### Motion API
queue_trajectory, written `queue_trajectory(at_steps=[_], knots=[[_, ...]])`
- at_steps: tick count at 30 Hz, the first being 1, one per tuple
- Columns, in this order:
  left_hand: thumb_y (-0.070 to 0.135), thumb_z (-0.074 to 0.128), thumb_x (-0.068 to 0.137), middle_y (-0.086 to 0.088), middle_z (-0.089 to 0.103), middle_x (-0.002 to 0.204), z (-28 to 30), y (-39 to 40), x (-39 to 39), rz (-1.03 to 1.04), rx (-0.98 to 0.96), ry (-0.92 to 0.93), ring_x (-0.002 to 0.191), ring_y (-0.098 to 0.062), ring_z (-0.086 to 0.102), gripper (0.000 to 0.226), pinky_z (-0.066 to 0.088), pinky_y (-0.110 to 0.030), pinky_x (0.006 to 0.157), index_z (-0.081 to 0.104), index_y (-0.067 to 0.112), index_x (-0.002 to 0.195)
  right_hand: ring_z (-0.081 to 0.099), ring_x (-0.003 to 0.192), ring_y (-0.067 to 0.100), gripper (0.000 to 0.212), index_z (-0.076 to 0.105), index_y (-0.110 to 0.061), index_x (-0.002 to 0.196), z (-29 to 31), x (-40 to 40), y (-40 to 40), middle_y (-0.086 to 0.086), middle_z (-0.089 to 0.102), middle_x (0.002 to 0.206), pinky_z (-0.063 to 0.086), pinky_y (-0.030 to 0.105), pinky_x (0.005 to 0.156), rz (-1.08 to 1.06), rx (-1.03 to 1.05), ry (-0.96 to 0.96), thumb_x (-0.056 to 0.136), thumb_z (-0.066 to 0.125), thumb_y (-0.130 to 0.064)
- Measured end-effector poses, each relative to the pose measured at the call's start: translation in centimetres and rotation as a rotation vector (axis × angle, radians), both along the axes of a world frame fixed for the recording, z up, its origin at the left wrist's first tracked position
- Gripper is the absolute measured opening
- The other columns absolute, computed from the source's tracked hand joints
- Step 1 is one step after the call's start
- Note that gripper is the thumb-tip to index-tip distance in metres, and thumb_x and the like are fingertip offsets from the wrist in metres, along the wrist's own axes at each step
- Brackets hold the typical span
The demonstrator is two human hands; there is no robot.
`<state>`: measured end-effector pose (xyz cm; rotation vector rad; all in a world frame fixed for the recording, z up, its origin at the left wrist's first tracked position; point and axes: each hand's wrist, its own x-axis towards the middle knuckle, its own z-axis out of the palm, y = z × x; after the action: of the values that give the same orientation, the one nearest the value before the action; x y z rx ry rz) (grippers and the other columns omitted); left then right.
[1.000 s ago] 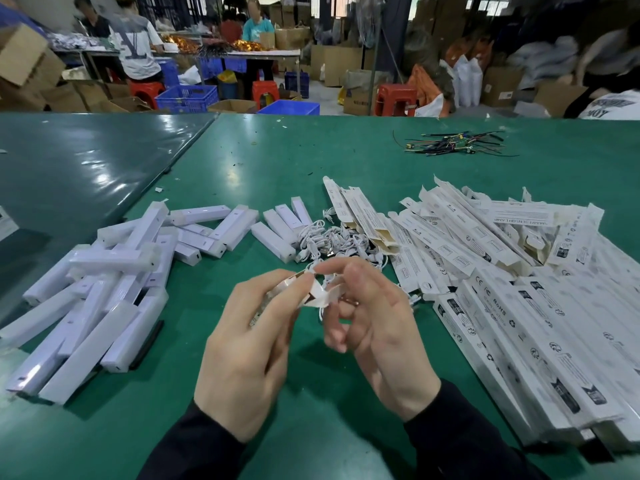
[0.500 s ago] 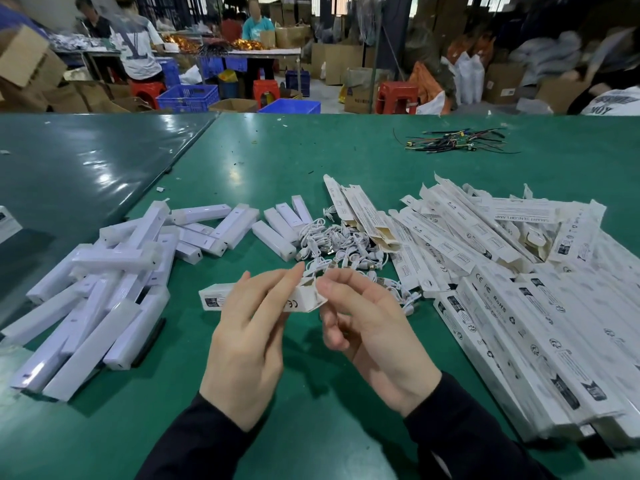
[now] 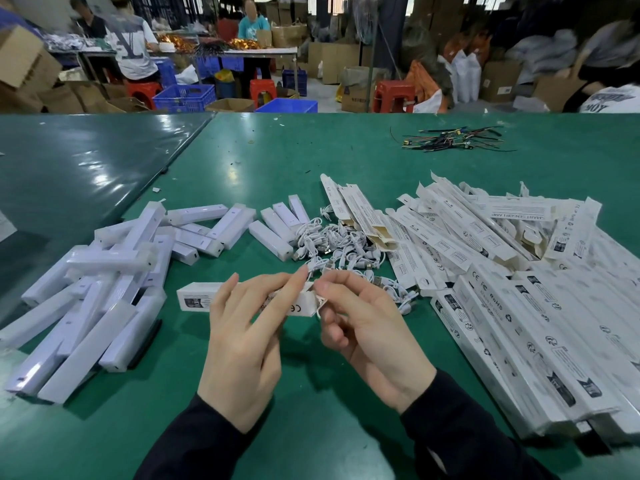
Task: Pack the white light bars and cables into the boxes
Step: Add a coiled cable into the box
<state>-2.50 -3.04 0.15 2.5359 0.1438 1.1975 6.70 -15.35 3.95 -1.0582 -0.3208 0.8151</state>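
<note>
A long white printed box (image 3: 195, 298) lies level above the green table, its right end at the middle of the view. My left hand (image 3: 242, 334) holds the box around its middle, forefinger stretched toward the open end. My right hand (image 3: 363, 327) pinches the end flap (image 3: 317, 299) between thumb and forefinger. Several white light bars (image 3: 104, 271) are piled at the left. Small coiled white cables (image 3: 332, 244) sit in a heap just behind the hands. A large stack of white boxes (image 3: 502, 271) fills the right side.
A bundle of dark wires (image 3: 450, 140) lies far back on the green table (image 3: 311, 393). A darker table surface (image 3: 69, 168) adjoins at the left. Beyond the far edge are red stools, blue crates, cardboard cartons and seated people.
The box has swung from pointing toward me to lying sideways, its left end now sticking out past my left hand. My right fingers have stayed at the flap.
</note>
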Motion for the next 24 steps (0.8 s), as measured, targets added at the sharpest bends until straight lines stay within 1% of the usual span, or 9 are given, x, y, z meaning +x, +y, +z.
queue_trajectory(at_steps=[2,4,5,7,10,12,15,21,24], knots=[[-0.014,0.050,0.075,0.009,0.055,0.117,0.05,0.04,-0.04,-0.003,0.023,0.005,0.107,-0.011,0.052,0.073,0.027,-0.044,0.110,0.049,0.024,0.138,0.038,0.039,0.007,0.008,0.067,-0.024,0.072,0.15,-0.08,0.03,-0.002,0.050,0.053,0.031,0.015,0.039,0.007,0.003,-0.002,0.077,0.074,-0.022],[-0.012,0.049,0.077,0.009,0.054,0.117,0.13,0.12,-0.05,-0.005,0.039,0.007,0.106,-0.011,0.052,0.072,0.025,-0.041,0.110,0.048,0.024,0.139,0.037,0.039,0.006,0.010,0.067,-0.024,0.073,0.17,-0.16,0.07,-0.002,0.049,0.054,0.031,0.015,0.039,0.010,0.013,0.002,0.069,0.075,-0.028],[-0.011,0.048,0.078,0.009,0.054,0.117,0.14,0.12,-0.02,-0.005,0.039,0.004,0.106,-0.011,0.052,0.070,0.025,-0.041,0.109,0.048,0.024,0.139,0.038,0.039,0.007,0.009,0.067,-0.024,0.074,0.16,-0.20,0.05,-0.002,0.049,0.054,0.032,0.015,0.039,0.010,0.015,0.003,0.070,0.074,-0.028],[-0.006,0.045,0.081,0.009,0.053,0.117,0.10,0.12,0.04,-0.003,0.022,-0.004,0.107,-0.011,0.051,0.067,0.027,-0.042,0.108,0.046,0.024,0.140,0.038,0.041,0.007,0.007,0.068,-0.025,0.073,0.10,-0.22,0.06,-0.002,0.049,0.055,0.032,0.016,0.041,0.003,0.029,0.012,0.079,0.072,-0.025],[-0.006,0.047,0.081,0.009,0.053,0.117,0.02,0.20,0.03,-0.003,0.014,-0.006,0.107,-0.011,0.051,0.067,0.028,-0.043,0.107,0.046,0.024,0.141,0.037,0.041,0.008,0.018,0.067,-0.025,0.073,0.00,-0.20,0.09,-0.001,0.049,0.056,0.032,0.017,0.041,-0.016,0.045,0.030,0.091,0.065,-0.020],[-0.007,0.048,0.080,0.008,0.054,0.117,-0.03,0.22,-0.02,0.002,0.022,-0.005,0.107,-0.012,0.052,0.068,0.028,-0.045,0.106,0.046,0.024,0.141,0.037,0.041,0.008,0.016,0.067,-0.024,0.074,-0.07,-0.23,0.13,-0.001,0.049,0.056,0.032,0.017,0.041,-0.019,0.057,0.030,0.089,0.066,-0.021],[-0.007,0.049,0.079,0.008,0.056,0.116,0.05,0.15,-0.04,0.019,0.042,-0.002,0.107,-0.012,0.052,0.070,0.027,-0.045,0.107,0.047,0.025,0.141,0.037,0.041,0.008,0.009,0.066,-0.024,0.073,-0.10,-0.23,0.15,-0.001,0.048,0.055,0.031,0.016,0.041,-0.013,0.058,0.001,0.077,0.071,-0.029],[-0.010,0.054,0.075,0.014,0.056,0.122,0.19,0.24,-0.22,-0.011,0.099,0.004,0.115,-0.010,0.049,0.073,0.022,-0.044,0.109,0.049,0.025,0.139,0.033,0.040,0.006,0.021,0.061,-0.018,0.079,-0.23,-0.25,0.16,-0.004,0.045,0.053,0.030,0.015,0.040,-0.021,0.028,-0.025,0.070,0.074,-0.031],[-0.009,0.052,0.077,0.015,0.055,0.122,0.08,0.18,-0.10,-0.008,0.063,0.001,0.114,-0.010,0.050,0.073,0.024,-0.043,0.107,0.045,0.024,0.142,0.034,0.040,0.007,0.010,0.064,-0.021,0.074,-0.39,-0.10,0.18,-0.003,0.046,0.053,0.031,0.016,0.040,-0.031,0.038,0.012,0.083,0.070,-0.021]])
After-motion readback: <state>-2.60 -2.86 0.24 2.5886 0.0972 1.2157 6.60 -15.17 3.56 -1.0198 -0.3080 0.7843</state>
